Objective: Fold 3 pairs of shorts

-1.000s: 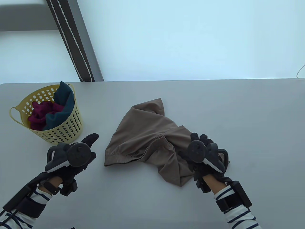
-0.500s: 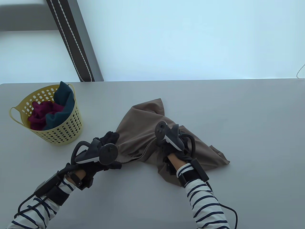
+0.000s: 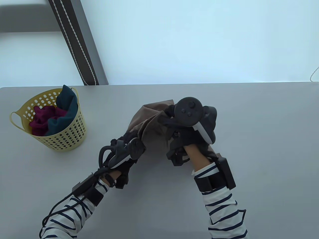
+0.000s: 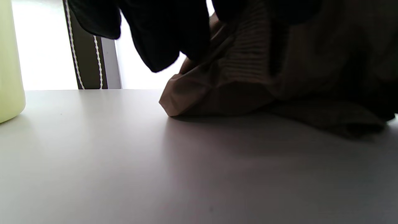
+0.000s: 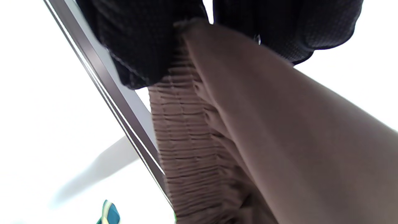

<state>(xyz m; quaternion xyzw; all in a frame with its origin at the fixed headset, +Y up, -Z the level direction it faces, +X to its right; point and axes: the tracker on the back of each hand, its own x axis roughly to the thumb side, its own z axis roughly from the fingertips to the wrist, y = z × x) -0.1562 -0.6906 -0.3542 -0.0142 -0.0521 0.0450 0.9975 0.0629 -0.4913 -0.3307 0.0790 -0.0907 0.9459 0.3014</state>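
Note:
Brown shorts (image 3: 149,124) are bunched up and partly lifted off the grey table (image 3: 249,149) at its middle. My right hand (image 3: 174,122) grips their ribbed waistband (image 5: 183,130) and holds it raised. My left hand (image 3: 129,139) grips the waistband's left part lower down, close to the table; its fingers (image 4: 161,34) curl on the ribbed cloth (image 4: 245,59). A fold of the shorts (image 4: 192,96) still rests on the tabletop. Maroon shorts (image 3: 43,117) and teal shorts (image 3: 66,109) lie crumpled in a yellow basket (image 3: 67,137) at the table's left.
The perforated yellow basket stands left of my left hand, and its wall (image 4: 9,59) shows at the left wrist view's edge. A dark post with white cords (image 3: 77,44) rises behind the table's far edge.
Both hands moved inward onto the waistband and took hold of it. My right hand then rose up and away with it, gathering the spread shorts into a bunch.

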